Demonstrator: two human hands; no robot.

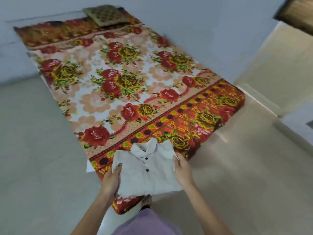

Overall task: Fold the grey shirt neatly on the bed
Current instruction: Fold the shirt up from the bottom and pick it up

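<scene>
So, the pale grey collared shirt with dark buttons point(149, 177) is folded into a small packet over the near corner of the low bed with a red-and-yellow floral sheet point(128, 78); left hand point(111, 181) grips its left edge, thumb on top; right hand point(183, 172) grips the right edge; brown patterned cushion point(106, 17) sits at the far end.

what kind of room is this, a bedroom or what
Probably a plain bedroom at home: a low bed with a floral cover lies on the pale floor beside a bare wall, with a patterned pillow at its far end.
</scene>
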